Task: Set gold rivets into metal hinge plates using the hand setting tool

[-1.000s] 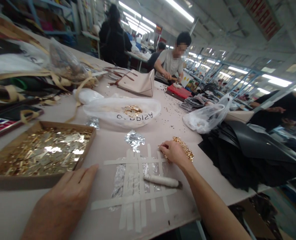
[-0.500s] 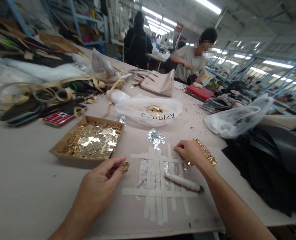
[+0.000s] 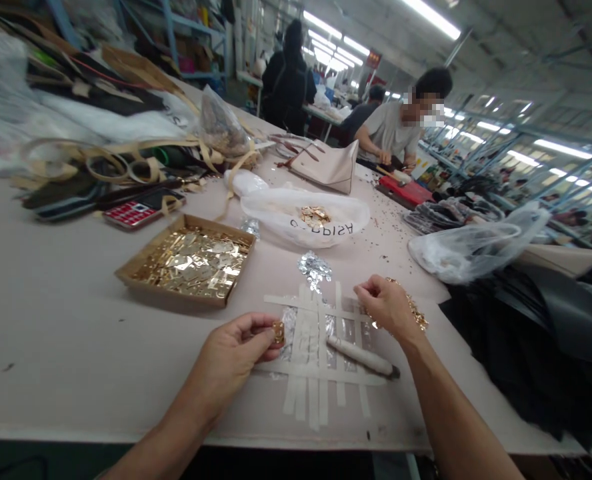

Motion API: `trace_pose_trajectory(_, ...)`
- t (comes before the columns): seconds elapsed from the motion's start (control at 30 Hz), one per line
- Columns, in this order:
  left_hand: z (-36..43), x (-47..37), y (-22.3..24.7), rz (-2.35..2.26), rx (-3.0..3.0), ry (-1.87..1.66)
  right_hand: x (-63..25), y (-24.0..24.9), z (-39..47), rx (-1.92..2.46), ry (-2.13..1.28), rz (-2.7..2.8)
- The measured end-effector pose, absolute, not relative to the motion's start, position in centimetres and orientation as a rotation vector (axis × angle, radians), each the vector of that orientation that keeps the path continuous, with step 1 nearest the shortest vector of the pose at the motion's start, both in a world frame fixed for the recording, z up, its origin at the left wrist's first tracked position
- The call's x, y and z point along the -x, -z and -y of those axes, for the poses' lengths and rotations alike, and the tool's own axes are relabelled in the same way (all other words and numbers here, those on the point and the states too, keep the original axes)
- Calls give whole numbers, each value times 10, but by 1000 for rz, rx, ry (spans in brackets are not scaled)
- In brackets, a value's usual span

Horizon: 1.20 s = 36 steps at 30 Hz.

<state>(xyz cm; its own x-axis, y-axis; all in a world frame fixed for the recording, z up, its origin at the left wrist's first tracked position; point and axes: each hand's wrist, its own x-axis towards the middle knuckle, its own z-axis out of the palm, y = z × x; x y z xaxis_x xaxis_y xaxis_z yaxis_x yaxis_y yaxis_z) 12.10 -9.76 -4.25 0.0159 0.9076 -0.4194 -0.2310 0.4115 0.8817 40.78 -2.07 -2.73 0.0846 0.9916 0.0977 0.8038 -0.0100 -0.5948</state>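
Observation:
My left hand (image 3: 243, 343) pinches a small gold metal plate (image 3: 279, 332) over the left side of the taped patch. My right hand (image 3: 383, 303) has its fingers closed beside a pile of small gold pieces (image 3: 416, 312); what they hold, if anything, is too small to see. Between the hands, strips of pale tape (image 3: 306, 340) cross over clear plastic, and a white-wrapped tool with a dark tip (image 3: 361, 355) lies across them. Silver discs (image 3: 315, 267) are heaped just beyond the tape. A cardboard tray (image 3: 176, 295) full of gold plates sits at the left.
Behind the discs lies a white plastic bag (image 3: 261, 207) with gold pieces. A red-patterned phone-like object (image 3: 141, 208) and straps lie at left. Black sheets (image 3: 521, 347) and a clear bag (image 3: 471, 247) are at right. A person (image 3: 396, 130) works across the table.
My left hand has moved right with the gold plate, nearer the tape. The fingers of my right hand are drawn together more beside the gold pile. The view has shifted slightly.

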Motion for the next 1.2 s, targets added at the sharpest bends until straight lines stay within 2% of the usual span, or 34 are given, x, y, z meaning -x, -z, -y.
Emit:
trace_pose_trajectory(0.27, 98, -126, 45, -1218, -723, -1020, -393, 35, 28, 1599, -971, 1316)
trace_pose_trajectory(0.63, 98, -133, 52, -1192, -727, -970, -322, 32, 85, 1212, -1625, 862)
trace_pose_trajectory(0.93, 103, -134, 46, -1165, -737, -987, -295, 41, 109, 1324, -1207, 1365)
trace_pose_trajectory(1.2, 106, -134, 50, -1161, -759, -984, -290, 41, 116, 1387, -999, 1560)
